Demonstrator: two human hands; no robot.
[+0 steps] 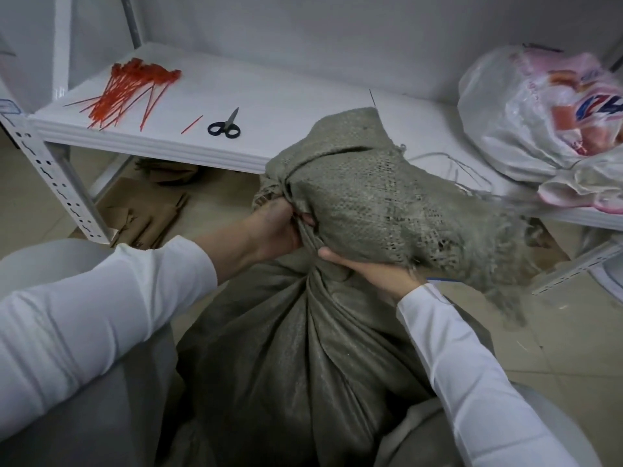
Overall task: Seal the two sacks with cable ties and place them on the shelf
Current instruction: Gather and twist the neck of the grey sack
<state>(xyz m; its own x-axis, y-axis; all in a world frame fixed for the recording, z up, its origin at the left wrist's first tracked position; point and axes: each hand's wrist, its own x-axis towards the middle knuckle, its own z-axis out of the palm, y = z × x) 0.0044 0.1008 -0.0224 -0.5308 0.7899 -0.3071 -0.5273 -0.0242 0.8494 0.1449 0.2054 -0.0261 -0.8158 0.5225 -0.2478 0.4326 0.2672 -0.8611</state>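
Observation:
A grey-green woven sack stands on the floor between my knees, its top gathered into a twisted neck with a frayed flap hanging to the right. My left hand grips the bunched fabric on the left of the neck. My right hand holds the neck from below and to the right, fingers curled under the flap. A pile of red cable ties lies on the white shelf at the far left. One loose red tie lies nearer the shelf's front edge. A second, white plastic sack rests on the shelf at the right.
Black-handled scissors lie on the shelf beside the loose tie. A perforated white shelf post slants down at the left. Flattened brown cardboard lies on the tiled floor under the shelf. A white wall backs the shelf.

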